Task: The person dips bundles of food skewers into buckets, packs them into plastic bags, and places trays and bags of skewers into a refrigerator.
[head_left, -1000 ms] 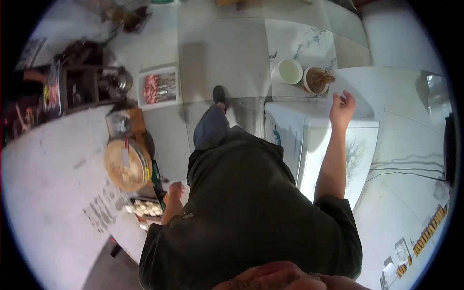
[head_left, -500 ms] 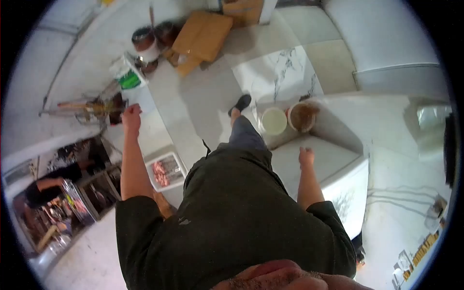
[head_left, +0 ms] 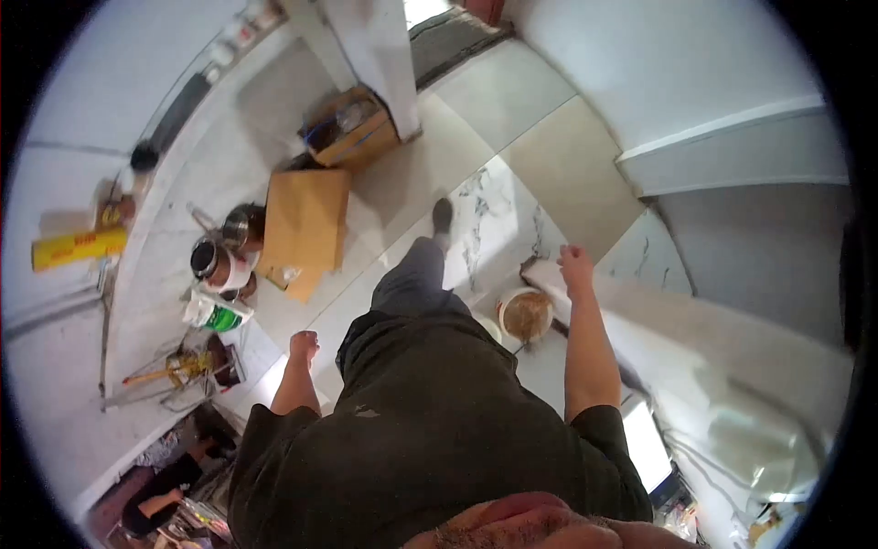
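My left hand [head_left: 305, 346] hangs beside my body with its fingers curled, and nothing shows in it. It is over the floor, to the right of the white and green bag [head_left: 218, 311]. Out in front of me on the other side, my right hand [head_left: 575, 268] also has curled fingers, with nothing visible in it. Below and left of that hand stands a bucket [head_left: 526, 316] with brown contents. A pale bucket [head_left: 489, 327] beside it is mostly hidden by my body. My foot in a dark shoe [head_left: 443, 215] is stretched forward on the tiles.
A flat cardboard box [head_left: 306, 220] and an open carton [head_left: 357, 128] stand ahead on the left. Dark-topped pots [head_left: 212, 261] sit beside them. A doorway [head_left: 457, 41] lies at the far end. Another person's arm [head_left: 163, 503] shows at the lower left.
I have stepped forward and the view has turned. My right hand has swung forward; my left has swung back. The white tray of meat is out of sight; the doorway has come into view.
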{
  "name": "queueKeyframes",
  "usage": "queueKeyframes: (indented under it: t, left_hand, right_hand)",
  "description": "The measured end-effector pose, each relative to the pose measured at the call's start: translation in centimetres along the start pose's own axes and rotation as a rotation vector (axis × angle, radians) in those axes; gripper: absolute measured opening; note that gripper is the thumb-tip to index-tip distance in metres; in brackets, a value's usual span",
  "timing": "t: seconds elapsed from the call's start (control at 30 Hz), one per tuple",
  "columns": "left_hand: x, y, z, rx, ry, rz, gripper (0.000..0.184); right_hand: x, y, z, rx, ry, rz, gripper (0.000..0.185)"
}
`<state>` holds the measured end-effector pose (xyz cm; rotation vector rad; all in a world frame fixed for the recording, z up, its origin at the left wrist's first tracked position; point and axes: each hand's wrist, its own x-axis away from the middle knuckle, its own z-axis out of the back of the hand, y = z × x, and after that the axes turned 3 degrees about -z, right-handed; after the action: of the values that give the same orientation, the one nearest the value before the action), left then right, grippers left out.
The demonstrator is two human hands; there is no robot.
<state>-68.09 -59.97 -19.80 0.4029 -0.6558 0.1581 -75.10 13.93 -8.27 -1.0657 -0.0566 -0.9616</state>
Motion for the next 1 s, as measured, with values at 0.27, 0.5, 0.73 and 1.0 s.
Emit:
queueKeyframes:
  t: [0.27, 0.5, 0.73, 1.0]
  left_hand:
    - [-39.3, 27.7, 4.3, -0.742, 0.185, -0.778, 0.015]
    - [-42.3, 89.6, 32.7, -0.213, 0.016, -1.062, 0.028]
    - [-60.9, 108.2, 42.5, 0.265, 0.202, -1.023, 0.023]
    - [-69.4, 89.0, 55.6, 0.470, 0.400, 0.048, 0.031]
  right_hand:
    - [-15.4, -10.9, 5.5, 0.178, 0.233, -0.144, 0.033]
    - [-28.9, -10.1, 8.3, 0.173, 0.168, -0.163, 0.029]
    - [-47.7, -19.9, 6.0, -0.286, 0.105, -0.593, 0.028]
    - [-76.2, -47.1, -4.8, 0.924, -0.408, -0.091, 0.034]
